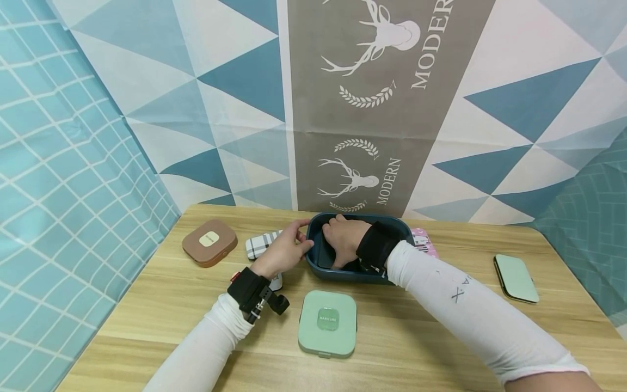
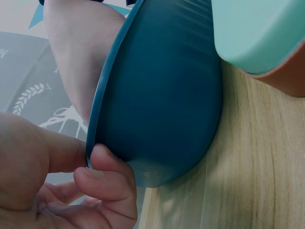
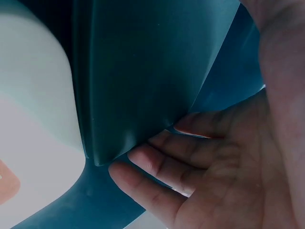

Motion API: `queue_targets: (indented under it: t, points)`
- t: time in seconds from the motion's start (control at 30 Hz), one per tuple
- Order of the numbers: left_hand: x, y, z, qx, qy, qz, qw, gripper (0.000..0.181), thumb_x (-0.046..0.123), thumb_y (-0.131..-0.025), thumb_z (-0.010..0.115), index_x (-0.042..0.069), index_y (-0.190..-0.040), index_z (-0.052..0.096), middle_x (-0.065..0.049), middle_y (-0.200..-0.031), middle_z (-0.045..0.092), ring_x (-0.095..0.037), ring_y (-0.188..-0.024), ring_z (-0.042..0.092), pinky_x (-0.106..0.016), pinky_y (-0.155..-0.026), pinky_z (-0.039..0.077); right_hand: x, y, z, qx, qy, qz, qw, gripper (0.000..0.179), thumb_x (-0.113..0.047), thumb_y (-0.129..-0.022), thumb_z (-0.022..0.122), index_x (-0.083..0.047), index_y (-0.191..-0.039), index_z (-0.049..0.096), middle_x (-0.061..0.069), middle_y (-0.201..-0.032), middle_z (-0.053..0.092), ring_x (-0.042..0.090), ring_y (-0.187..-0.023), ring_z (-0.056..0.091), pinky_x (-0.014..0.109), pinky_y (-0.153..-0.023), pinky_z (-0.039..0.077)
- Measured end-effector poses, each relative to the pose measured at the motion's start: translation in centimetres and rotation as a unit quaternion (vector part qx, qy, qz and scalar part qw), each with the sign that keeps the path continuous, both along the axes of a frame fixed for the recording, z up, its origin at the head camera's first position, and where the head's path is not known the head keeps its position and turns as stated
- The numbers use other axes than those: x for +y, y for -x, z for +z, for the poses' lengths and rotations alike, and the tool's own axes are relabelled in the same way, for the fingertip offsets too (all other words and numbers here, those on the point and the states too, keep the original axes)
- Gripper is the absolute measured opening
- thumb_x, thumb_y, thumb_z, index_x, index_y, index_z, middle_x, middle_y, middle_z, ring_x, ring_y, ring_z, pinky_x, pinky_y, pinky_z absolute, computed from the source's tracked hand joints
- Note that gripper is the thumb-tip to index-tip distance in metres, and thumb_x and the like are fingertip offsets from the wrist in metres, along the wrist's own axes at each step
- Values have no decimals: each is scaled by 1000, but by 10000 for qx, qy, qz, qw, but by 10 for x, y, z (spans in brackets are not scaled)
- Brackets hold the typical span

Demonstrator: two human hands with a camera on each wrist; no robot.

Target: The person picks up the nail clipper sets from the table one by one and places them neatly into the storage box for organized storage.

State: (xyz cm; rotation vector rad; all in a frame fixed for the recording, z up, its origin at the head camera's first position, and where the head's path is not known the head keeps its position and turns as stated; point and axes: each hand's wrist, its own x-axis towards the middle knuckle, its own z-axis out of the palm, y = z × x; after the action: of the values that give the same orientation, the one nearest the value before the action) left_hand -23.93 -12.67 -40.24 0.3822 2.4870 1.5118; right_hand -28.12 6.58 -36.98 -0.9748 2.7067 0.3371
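A dark blue oblong bin stands against the wall at the back of the table. My left hand pinches its left rim, thumb and fingers on either side of the wall. Reaching down inside the bin, my right hand spans a dark green flat case, its fingertips along the case's edge and its thumb toward the near side. Beside that case, in the right wrist view, lies a pale rounded case with an orange mark.
A brown case lies at the left, a checked case behind my left hand. In front of the bin is a mint manicure case. Pink patterned item shows right of the bin; a pale green case lies far right.
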Motion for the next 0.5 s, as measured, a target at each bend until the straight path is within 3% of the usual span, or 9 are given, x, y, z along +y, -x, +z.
queue_targets:
  t: [0.5]
  points:
    - [-1, 0, -1, 48, 12, -28, 10000, 59, 9, -111, 57, 5, -164, 34, -12, -98, 54, -37, -78, 61, -33, -62, 42, 1, -6, 4, 37, -35, 80, 10000, 93, -56, -81, 88, -1, -148, 55, 14, -136, 62, 27, -118, 53, 39, -104, 50]
